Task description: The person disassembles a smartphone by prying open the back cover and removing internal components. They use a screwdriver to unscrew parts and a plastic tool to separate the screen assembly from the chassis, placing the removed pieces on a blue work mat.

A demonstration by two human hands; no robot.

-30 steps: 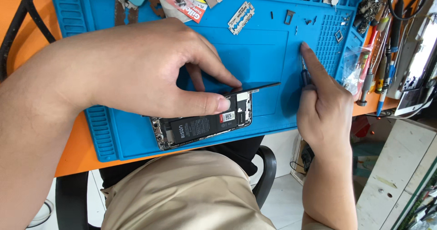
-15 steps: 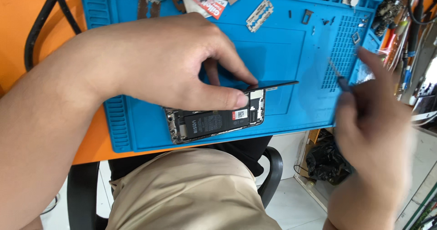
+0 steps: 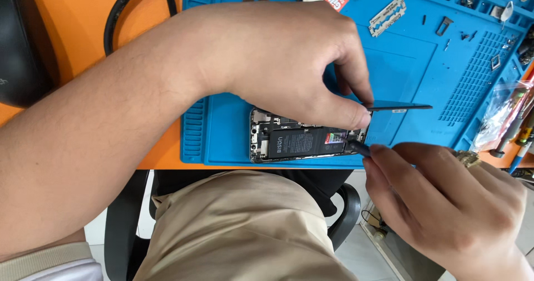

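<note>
An opened phone (image 3: 300, 143) lies on the near edge of a blue work mat (image 3: 411, 75), its black battery and inner parts showing. My left hand (image 3: 278, 58) reaches over it and pinches the lifted screen panel (image 3: 400, 108), a thin dark edge standing off the phone's right end. My right hand (image 3: 445, 203) comes in from the lower right, gripping a dark thin tool (image 3: 356, 146). The tool's tip touches the phone's insides near the right end of the battery.
A razor blade (image 3: 387, 16), small screws and metal bits lie on the mat's far part. Tools and a clear plastic bag (image 3: 500, 114) crowd the right edge. A black cable (image 3: 119, 14) crosses the orange table at left. My lap and a black chair are below.
My right hand has come away from the mat's right side with the tool and moved left and nearer, putting its tip into the phone. My left hand stays on the screen panel.
</note>
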